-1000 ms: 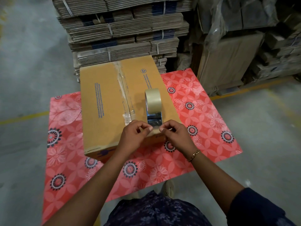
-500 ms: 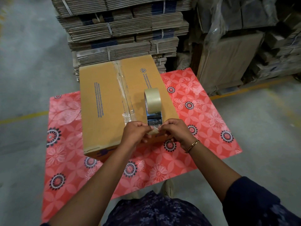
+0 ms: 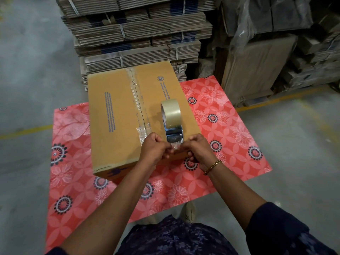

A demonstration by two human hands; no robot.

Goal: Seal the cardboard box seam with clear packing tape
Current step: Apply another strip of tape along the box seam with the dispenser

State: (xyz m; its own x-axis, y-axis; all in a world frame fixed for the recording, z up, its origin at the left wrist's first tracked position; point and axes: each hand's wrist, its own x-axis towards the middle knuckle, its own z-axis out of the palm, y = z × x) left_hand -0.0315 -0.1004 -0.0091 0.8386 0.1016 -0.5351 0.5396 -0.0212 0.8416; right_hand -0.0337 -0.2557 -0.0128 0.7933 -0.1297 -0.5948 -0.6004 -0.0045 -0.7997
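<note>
the cardboard box [image 3: 117,122] lies flat on the table [image 3: 230,129], under a red floral covering, with its centre seam [image 3: 137,100] running away from the person. a strip of clear tape already lies along that seam, wrinkled at the near end. the tape dispenser [image 3: 172,122] stands upright on the box top just right of the seam, roll uppermost. the left hand [image 3: 155,149] and right hand [image 3: 197,150] are both closed in a pinch on the free end of tape [image 3: 174,145] at the dispenser mouth, near the box's front edge. judgement: the step is freeing a clean leader; it should be drawn straight and taut, kept off itself, then centred on the seam and pressed down. the box is shut, so its contents cannot be told.
</note>
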